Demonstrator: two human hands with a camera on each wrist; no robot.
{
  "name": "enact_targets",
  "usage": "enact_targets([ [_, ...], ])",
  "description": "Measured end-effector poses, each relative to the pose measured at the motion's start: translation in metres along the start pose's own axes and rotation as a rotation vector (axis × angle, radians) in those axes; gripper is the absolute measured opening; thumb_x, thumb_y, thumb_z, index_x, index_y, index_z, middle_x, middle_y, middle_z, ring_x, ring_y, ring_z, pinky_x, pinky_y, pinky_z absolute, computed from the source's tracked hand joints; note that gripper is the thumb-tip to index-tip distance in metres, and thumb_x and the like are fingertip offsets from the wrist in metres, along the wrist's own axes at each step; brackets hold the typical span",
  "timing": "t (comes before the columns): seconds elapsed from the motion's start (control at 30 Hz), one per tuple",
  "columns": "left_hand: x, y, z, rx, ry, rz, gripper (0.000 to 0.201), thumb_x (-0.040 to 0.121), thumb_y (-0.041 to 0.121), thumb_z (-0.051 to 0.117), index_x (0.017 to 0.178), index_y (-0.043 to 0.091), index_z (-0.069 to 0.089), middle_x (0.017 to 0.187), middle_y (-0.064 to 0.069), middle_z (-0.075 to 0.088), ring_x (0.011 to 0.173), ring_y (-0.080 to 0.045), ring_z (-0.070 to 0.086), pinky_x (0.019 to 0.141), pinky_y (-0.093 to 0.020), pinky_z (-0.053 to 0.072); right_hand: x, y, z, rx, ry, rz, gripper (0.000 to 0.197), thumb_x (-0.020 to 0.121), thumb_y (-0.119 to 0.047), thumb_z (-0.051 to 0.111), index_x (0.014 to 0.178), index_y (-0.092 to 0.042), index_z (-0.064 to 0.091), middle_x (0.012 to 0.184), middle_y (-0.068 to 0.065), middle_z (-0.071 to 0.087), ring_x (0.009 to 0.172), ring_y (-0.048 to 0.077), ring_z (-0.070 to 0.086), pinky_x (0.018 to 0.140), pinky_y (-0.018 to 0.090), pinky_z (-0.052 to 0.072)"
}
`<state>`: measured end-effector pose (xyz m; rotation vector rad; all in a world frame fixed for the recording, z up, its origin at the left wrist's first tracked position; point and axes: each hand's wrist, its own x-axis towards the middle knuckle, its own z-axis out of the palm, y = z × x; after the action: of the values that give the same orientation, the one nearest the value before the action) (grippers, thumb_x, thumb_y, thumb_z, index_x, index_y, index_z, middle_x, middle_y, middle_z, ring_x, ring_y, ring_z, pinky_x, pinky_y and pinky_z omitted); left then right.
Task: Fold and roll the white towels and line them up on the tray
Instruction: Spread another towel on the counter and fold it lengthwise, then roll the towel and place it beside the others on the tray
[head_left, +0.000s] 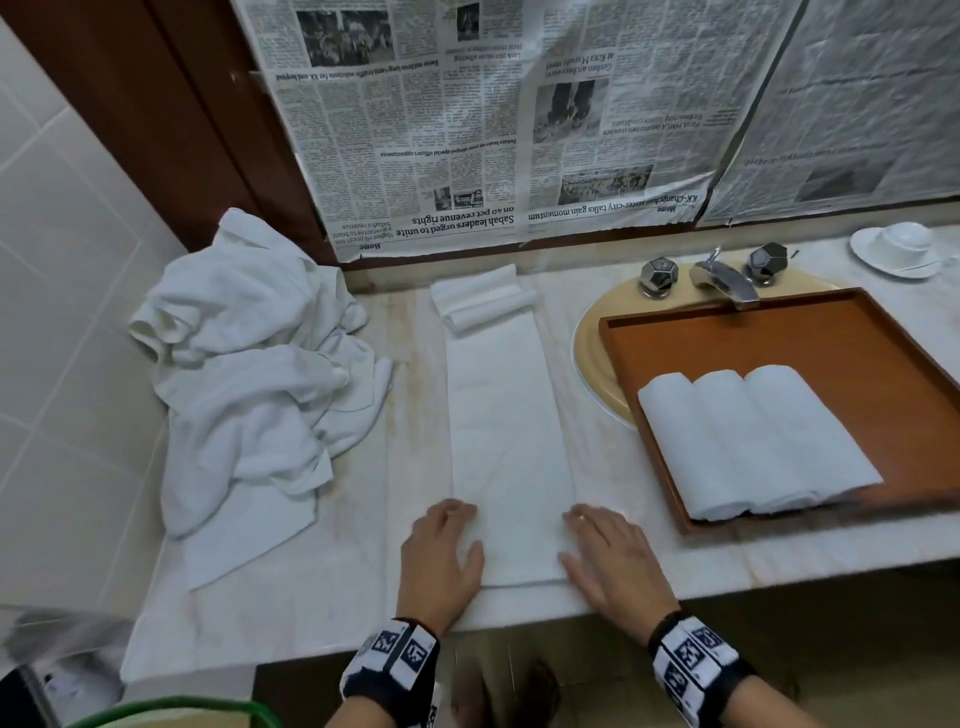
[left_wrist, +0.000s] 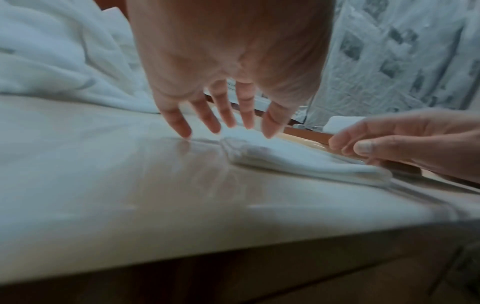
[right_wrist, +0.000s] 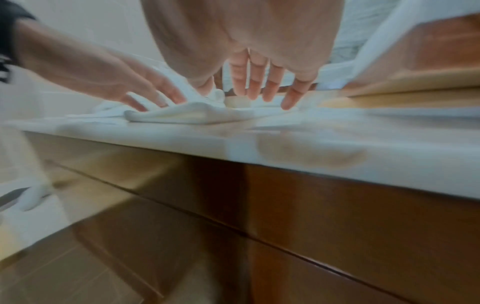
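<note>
A white towel (head_left: 506, 441), folded into a long narrow strip, lies on the marble counter and runs away from me. Its far end (head_left: 483, 299) is bunched in loose folds. My left hand (head_left: 447, 551) rests flat on the near left corner and my right hand (head_left: 608, 556) on the near right corner, fingers straight. The left wrist view shows spread fingertips (left_wrist: 228, 127) touching the towel's edge (left_wrist: 298, 158). In the right wrist view, straight fingers (right_wrist: 262, 92) press down beside the towel (right_wrist: 187, 115). Three rolled towels (head_left: 753, 441) lie side by side on the brown tray (head_left: 883, 332).
A heap of loose white towels (head_left: 249, 374) fills the counter's left side. The tray sits over the sink basin (head_left: 592, 353), with the faucet (head_left: 722, 280) behind it. A cup on a saucer (head_left: 901, 247) stands far right. Newspaper (head_left: 493, 130) covers the wall behind.
</note>
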<state>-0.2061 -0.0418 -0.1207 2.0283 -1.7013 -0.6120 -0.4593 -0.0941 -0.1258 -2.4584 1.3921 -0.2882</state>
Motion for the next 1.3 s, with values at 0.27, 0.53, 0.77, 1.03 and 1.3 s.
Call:
enact_targets([
  [0.27, -0.018, -0.013, -0.006, 0.241, -0.208, 0.329, 0.059, 0.073, 0.072, 0.056, 0.123, 0.041, 0.053, 0.131, 0.016, 0.049, 0.118, -0.012, 0.043, 0.093, -0.035, 0.038, -0.017, -0.035, 0.013, -0.086, -0.002, -0.194, 0.031, 0.083, -0.035, 0.052, 0.107, -0.020, 0.064, 0.109, -0.001, 0.062, 0.095, 0.016, 0.062, 0.079, 0.026, 0.055],
  [0.53, -0.025, -0.005, -0.005, 0.282, -0.204, 0.405, 0.032, 0.078, 0.060, 0.056, 0.102, 0.039, 0.057, 0.106, 0.018, 0.056, 0.096, -0.014, 0.056, 0.074, -0.031, 0.045, -0.029, -0.032, 0.006, -0.044, -0.031, -0.226, 0.035, 0.077, -0.035, 0.060, 0.109, -0.021, 0.061, 0.113, -0.003, 0.058, 0.101, 0.012, 0.057, 0.087, 0.024, 0.053],
  [0.77, -0.031, 0.000, -0.004, 0.294, -0.180, 0.457, 0.035, 0.069, 0.063, 0.061, 0.094, 0.039, 0.054, 0.095, 0.020, 0.055, 0.085, -0.009, 0.056, 0.069, -0.029, 0.048, -0.036, -0.022, 0.003, -0.013, -0.118, -0.283, 0.026, 0.077, -0.030, 0.067, 0.102, -0.026, 0.060, 0.106, -0.009, 0.058, 0.095, 0.005, 0.054, 0.080, 0.015, 0.051],
  [1.03, -0.023, 0.016, -0.007, 0.206, -0.286, 0.304, 0.030, 0.084, 0.043, 0.050, 0.108, 0.031, 0.063, 0.101, 0.012, 0.062, 0.093, -0.013, 0.057, 0.077, -0.027, 0.041, -0.005, -0.003, -0.024, 0.291, -0.266, -0.072, 0.024, 0.090, -0.026, 0.056, 0.108, -0.018, 0.070, 0.096, -0.014, 0.062, 0.090, 0.003, 0.056, 0.083, 0.022, 0.047],
  [1.3, 0.004, 0.017, -0.019, -0.076, -0.259, -0.042, 0.017, 0.089, 0.041, 0.066, 0.099, 0.028, 0.068, 0.089, 0.010, 0.068, 0.082, -0.009, 0.059, 0.071, -0.023, 0.039, 0.001, 0.001, -0.019, 0.520, -0.138, 0.157, 0.023, 0.091, -0.014, 0.057, 0.111, -0.024, 0.063, 0.100, -0.006, 0.058, 0.083, 0.005, 0.056, 0.078, 0.017, 0.044],
])
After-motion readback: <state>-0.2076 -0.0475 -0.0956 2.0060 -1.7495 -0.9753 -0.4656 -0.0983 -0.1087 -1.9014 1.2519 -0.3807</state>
